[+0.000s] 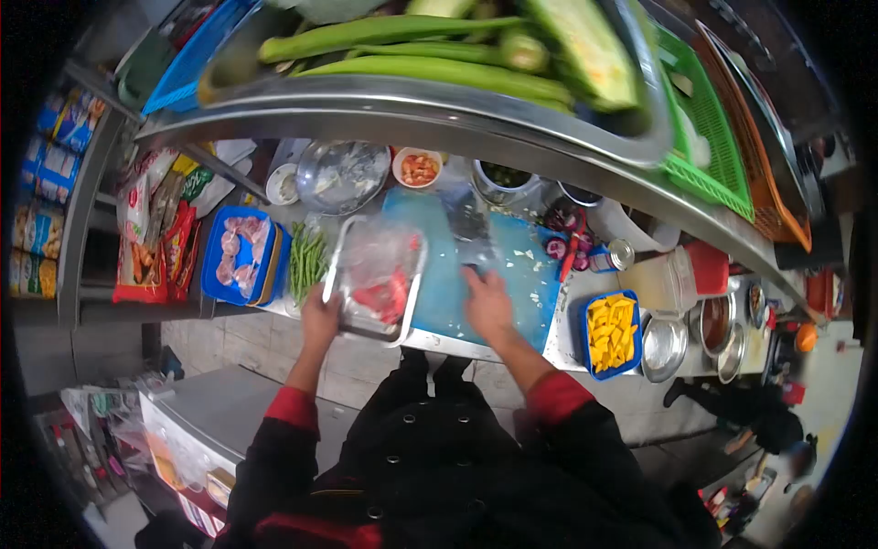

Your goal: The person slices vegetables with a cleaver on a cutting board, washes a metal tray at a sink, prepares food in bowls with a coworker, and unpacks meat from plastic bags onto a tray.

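My left hand [319, 316] is closed on the near left edge of a shallow rectangular tray [413, 297]. Red pieces [389, 297], perhaps meat, lie in the tray with what looks like clear plastic. Closed around a dark handle, my right hand [487, 302] holds a knife [470, 224], whose broad blade is blurred and points away from me. The blade is over a blue cutting board [523, 274] scattered with small pale bits. Left of the tray lie green beans [306, 259]. Chopped red onion or cabbage [560, 220] sits at the board's far right corner.
A blue container of meat pieces [240, 256] stands left; a blue tub of yellow chunks [611, 334] stands right near metal bowls [664, 348]. Overhead, a steel shelf [412, 123] carries a tray of green vegetables [439, 73]. Another person [768, 416] is at far right.
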Demonstrator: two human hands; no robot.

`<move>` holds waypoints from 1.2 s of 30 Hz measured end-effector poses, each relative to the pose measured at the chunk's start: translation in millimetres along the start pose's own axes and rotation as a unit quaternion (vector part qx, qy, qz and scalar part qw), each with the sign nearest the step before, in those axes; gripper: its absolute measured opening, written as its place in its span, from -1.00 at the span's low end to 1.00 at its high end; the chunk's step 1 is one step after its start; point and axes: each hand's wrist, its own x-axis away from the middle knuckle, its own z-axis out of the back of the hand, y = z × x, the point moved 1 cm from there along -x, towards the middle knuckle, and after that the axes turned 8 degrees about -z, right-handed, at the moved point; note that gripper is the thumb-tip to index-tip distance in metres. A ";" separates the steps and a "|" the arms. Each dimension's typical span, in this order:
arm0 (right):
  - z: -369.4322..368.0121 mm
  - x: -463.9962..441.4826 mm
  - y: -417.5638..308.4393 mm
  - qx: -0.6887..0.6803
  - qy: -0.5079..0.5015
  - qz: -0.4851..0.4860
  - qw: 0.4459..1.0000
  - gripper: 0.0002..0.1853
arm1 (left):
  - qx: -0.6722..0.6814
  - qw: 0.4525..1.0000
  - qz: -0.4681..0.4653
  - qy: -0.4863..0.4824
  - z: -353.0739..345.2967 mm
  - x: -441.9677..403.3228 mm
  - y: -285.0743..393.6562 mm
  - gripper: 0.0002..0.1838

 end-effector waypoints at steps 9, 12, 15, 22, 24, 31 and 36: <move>50.6 2.3 -23.0 -0.059 0.085 0.074 0.992 -0.46 | -0.014 0.973 -0.232 0.000 -26.6 -60.3 129.6 -0.32; 77.1 -33.4 -107.7 -0.210 0.121 0.130 0.961 -0.56 | -0.016 0.939 -0.286 -0.190 -51.4 -47.8 135.8 -0.44; 75.0 -53.2 -147.8 -0.319 -0.008 0.167 0.933 -0.59 | -0.057 0.882 -0.382 -0.271 -44.4 3.4 141.9 -0.58; 11.4 -52.0 -111.9 -0.062 -0.021 0.194 0.979 -0.69 | -0.092 0.894 -0.327 -0.292 16.9 18.3 94.5 -0.67; 8.3 -48.6 -107.2 -0.012 -0.027 0.189 0.982 -0.76 | -0.102 0.868 -0.267 -0.407 50.8 3.4 92.0 -0.60; -22.6 -71.2 -115.7 -0.210 0.006 -0.024 0.977 -0.73 | -0.020 0.990 -0.073 -0.122 -17.2 -60.6 114.1 -0.61; -26.5 -78.5 -117.5 -0.079 -0.019 -0.162 0.983 -0.50 | 0.009 0.987 -0.080 -0.140 -57.1 -83.8 77.9 -0.77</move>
